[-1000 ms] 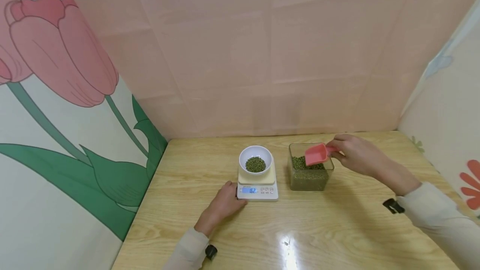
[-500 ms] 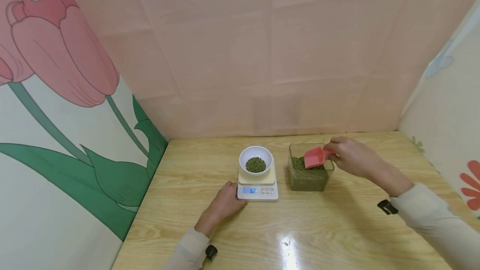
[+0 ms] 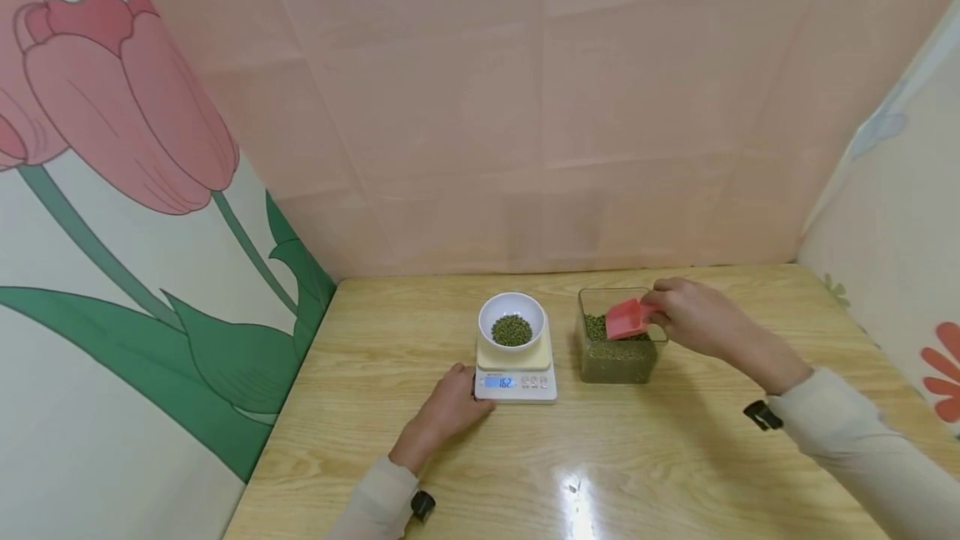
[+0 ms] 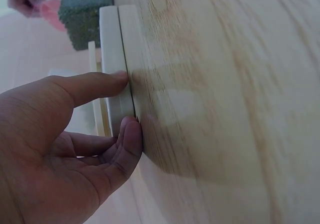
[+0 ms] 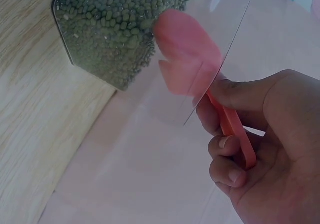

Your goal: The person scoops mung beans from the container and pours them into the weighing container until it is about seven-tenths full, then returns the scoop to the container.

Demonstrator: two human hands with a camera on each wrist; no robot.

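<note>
My right hand (image 3: 693,315) grips the handle of a red scoop (image 3: 627,319). The scoop's bowl is inside a clear square container (image 3: 618,372) of green mung beans (image 5: 112,21); its tip meets the beans in the right wrist view. A white bowl (image 3: 489,308), with a small heap of mung beans (image 3: 512,330) in it, sits on a kitchen scale (image 3: 516,390) whose blue display is lit. At the scale's front left corner, my left hand (image 3: 452,401) holds the edge. Thumb and curled fingers touch it in the left wrist view (image 4: 75,134).
The wooden table (image 3: 360,340) ends at a pink sheet (image 3: 450,148) hung behind it. Walls with printed flowers (image 3: 127,98) flank it left and right. The container stands just right of the scale, with a narrow gap between.
My right hand has moved slightly left and down, bringing the scoop lower into the container's beans. The left hand, scale and bowl have stayed in place.
</note>
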